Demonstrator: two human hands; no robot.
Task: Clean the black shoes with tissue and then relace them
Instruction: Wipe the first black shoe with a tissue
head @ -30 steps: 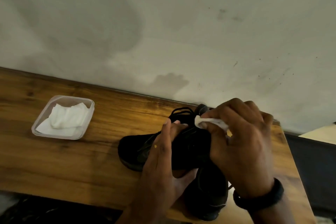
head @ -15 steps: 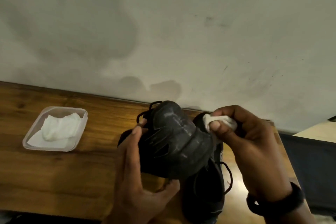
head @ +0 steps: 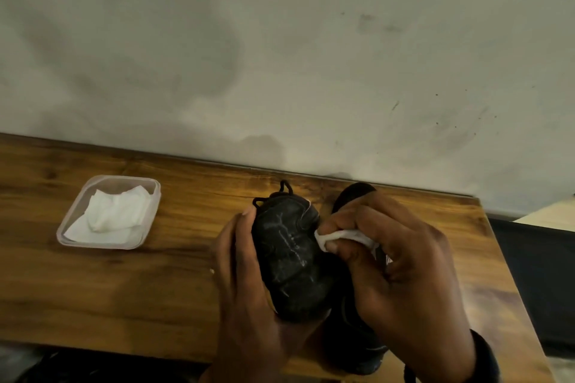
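Left hand (head: 249, 298) grips one black shoe (head: 292, 258) from the left side, fingers curled round it and palm under the near end. It is lifted off the counter (head: 124, 289) near the right end, sole up toward the camera. Change: a second ago this shoe showed its dark upper, half a second ago it was tipped sole-out and angled, and now the sole faces up squarely, running from the near edge toward the wall (head: 280, 40). Pale scuff lines show on the tread. A lace loop pokes out at the far end.

Right hand (head: 398, 274) pinches a wadded white tissue (head: 339, 236) between thumb and fingertips, a tight, narrow grip. The tissue was clear of the shoe half a second ago and now touches the sole's right edge. Black band (head: 485, 357) on that wrist.

Second shoe (head: 354, 348) lies on the counter under the right hand, mostly hidden, from the near edge back toward the wall.

Clear plastic tub (head: 67, 224) sits toward the left end of the counter, well apart from the shoes, with spare tissues (head: 115, 211) inside.

Judgement: the flip means wiping moves on to the sole, so this is the cleaning stage on the first shoe. The second shoe looks untouched for now, and relacing is not started. The sole needs firm strokes, and the thin tissue may tear on the tread.
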